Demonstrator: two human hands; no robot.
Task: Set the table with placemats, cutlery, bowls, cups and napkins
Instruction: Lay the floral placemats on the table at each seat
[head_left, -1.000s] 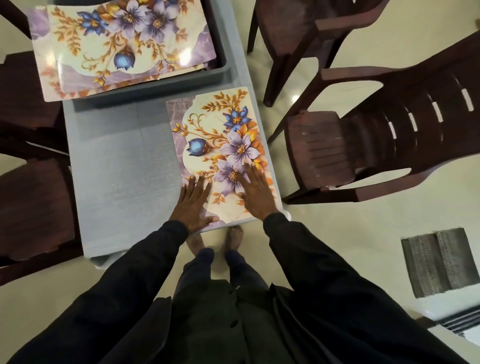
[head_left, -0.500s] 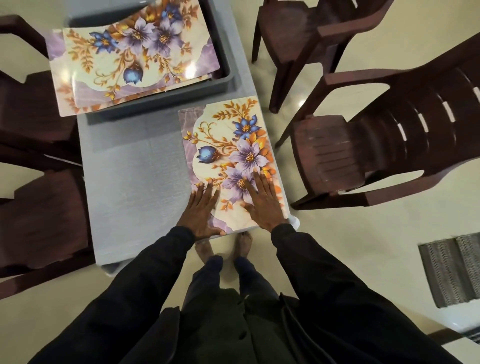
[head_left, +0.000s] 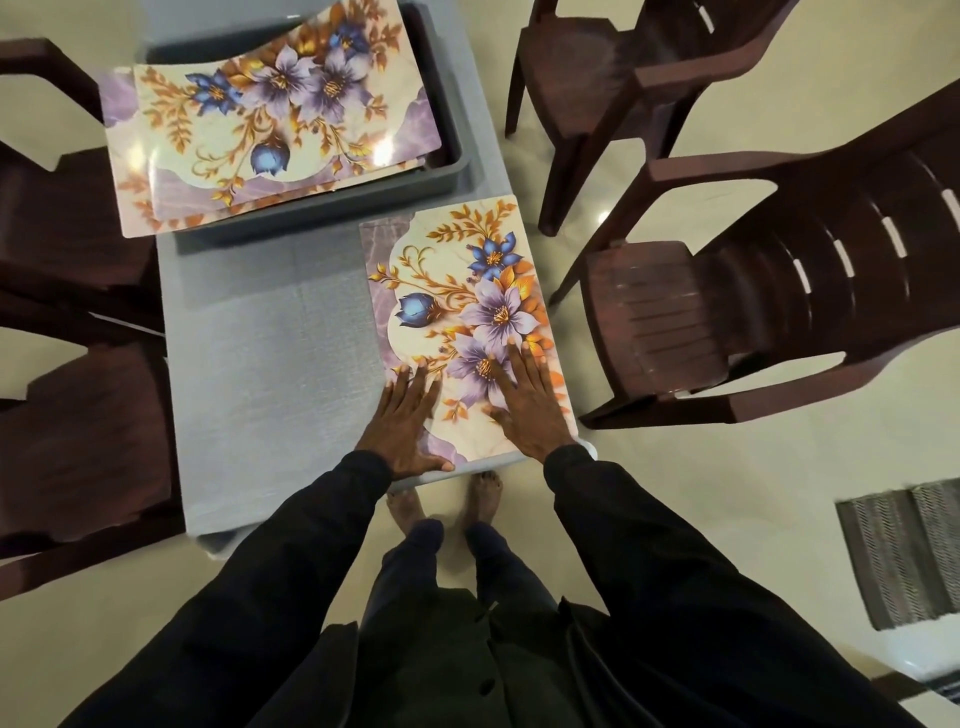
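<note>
— Hands?
— Left hand (head_left: 405, 421) and right hand (head_left: 524, 405) both flat, fingers straight, pressing the near end of one placemat (head_left: 457, 270).
— Its location?
— Flat at the worktop's (head_left: 270, 364) near right corner. Spare placemats (head_left: 270, 130) lie stacked across a grey tub (head_left: 448, 156) at the far end.

1 placemat (head_left: 457, 291) lies at the table's (head_left: 270, 364) near right corner, the left hand (head_left: 408, 426) and right hand (head_left: 524, 405) on its near end — behind it a tray (head_left: 448, 156) holds more placemats (head_left: 270, 135); 2 chairs (head_left: 675, 322) stand each side.
</note>
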